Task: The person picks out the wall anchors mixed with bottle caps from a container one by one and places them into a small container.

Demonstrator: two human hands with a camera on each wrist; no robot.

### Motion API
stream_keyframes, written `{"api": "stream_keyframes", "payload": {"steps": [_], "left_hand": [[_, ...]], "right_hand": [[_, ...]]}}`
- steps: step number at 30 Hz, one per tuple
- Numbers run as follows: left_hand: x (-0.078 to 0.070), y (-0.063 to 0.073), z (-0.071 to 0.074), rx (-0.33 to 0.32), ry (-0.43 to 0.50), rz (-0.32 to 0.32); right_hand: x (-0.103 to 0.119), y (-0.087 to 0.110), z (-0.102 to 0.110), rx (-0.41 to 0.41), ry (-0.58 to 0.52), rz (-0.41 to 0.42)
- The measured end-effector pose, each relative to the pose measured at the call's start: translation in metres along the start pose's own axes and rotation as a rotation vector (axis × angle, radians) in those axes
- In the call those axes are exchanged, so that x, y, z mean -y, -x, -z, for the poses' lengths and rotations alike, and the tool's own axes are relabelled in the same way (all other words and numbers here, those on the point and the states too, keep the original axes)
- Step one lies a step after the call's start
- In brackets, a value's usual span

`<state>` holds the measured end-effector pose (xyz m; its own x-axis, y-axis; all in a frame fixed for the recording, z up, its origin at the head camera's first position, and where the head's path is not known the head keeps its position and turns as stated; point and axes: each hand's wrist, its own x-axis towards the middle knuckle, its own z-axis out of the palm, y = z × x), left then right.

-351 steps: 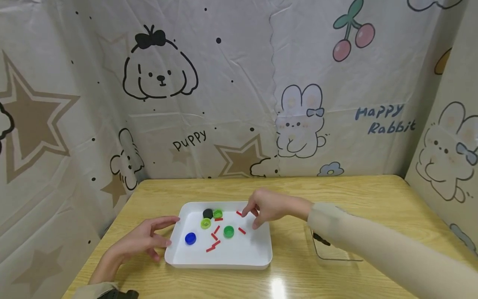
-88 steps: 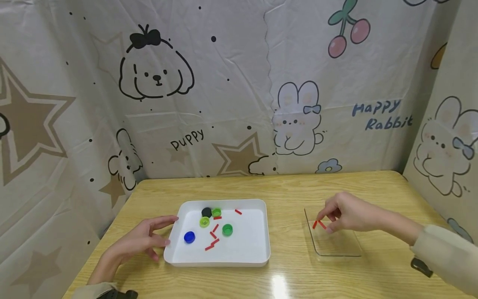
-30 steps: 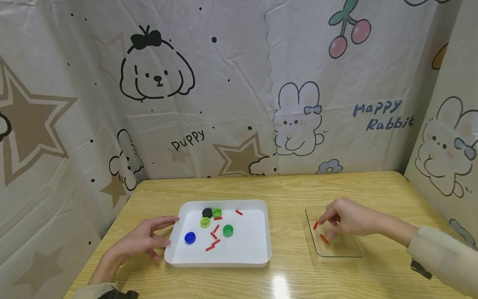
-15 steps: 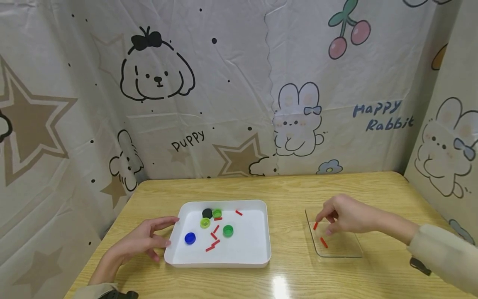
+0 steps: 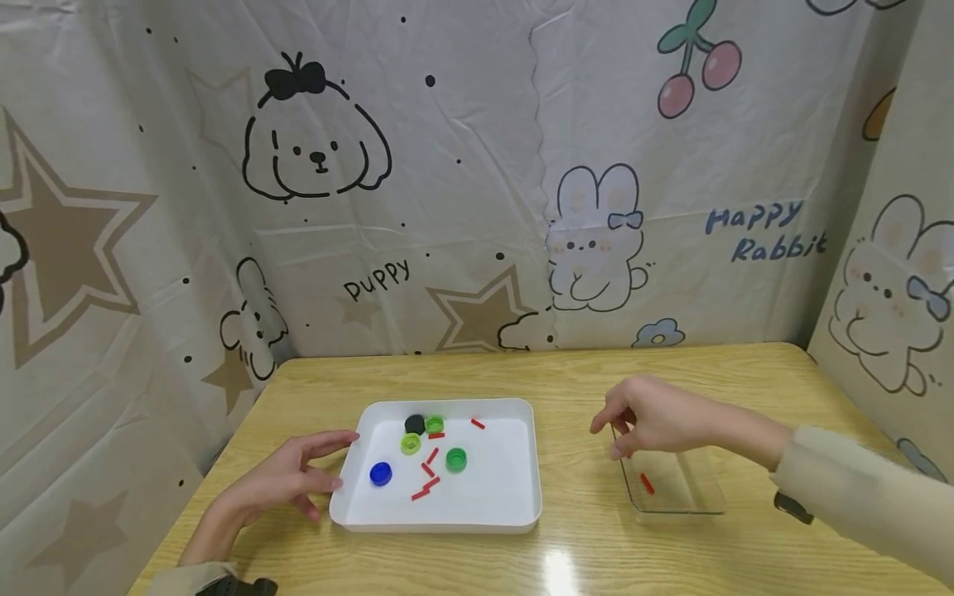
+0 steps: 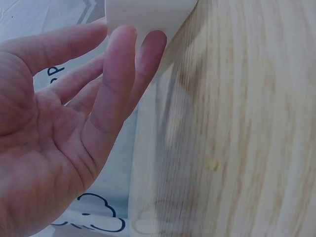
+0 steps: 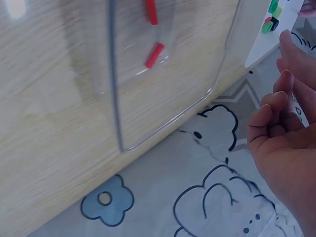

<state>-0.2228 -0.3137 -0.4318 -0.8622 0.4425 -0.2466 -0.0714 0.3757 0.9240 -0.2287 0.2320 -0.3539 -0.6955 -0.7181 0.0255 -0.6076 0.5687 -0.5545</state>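
My left hand (image 5: 279, 476) touches the left wall of the white tray (image 5: 492, 507) with fingers extended; the left wrist view shows its fingertips at a tray corner (image 6: 143, 17). My right hand (image 5: 663, 418) hovers over the left rim of a clear plastic box (image 5: 674, 512), fingers loosely bent, nothing visible between them. Inside the box lie two short red sticks; the nearer red stick (image 5: 647, 484) shows fully, while the other red stick (image 7: 155, 56) is mostly hidden by the hand in the head view.
In the tray are a blue bottle cap (image 5: 380, 474), a green cap (image 5: 456, 460), a yellow-green cap (image 5: 411, 444), a light green cap (image 5: 435, 425), a black cap (image 5: 415, 425) and several red sticks (image 5: 478, 424). A wooden table (image 5: 577, 472) bears everything; printed cloth (image 5: 477, 207) hangs behind.
One red stick left the tray and two now lie in the clear box. My right hand let go of the second and has moved left over the box rim. The left hand stayed put.
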Motion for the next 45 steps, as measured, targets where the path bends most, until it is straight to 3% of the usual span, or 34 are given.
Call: {"api": "stream_keyframes", "payload": {"steps": [24, 45], "left_hand": [[0.0, 0.002, 0.0, -0.004, -0.015, -0.004], [0.002, 0.002, 0.0, -0.004, -0.009, -0.009]], "right_hand": [[0.035, -0.08, -0.03, 0.09, 0.036, 0.076], [0.056, -0.128, -0.057, 0.135, 0.051, 0.112]]}}
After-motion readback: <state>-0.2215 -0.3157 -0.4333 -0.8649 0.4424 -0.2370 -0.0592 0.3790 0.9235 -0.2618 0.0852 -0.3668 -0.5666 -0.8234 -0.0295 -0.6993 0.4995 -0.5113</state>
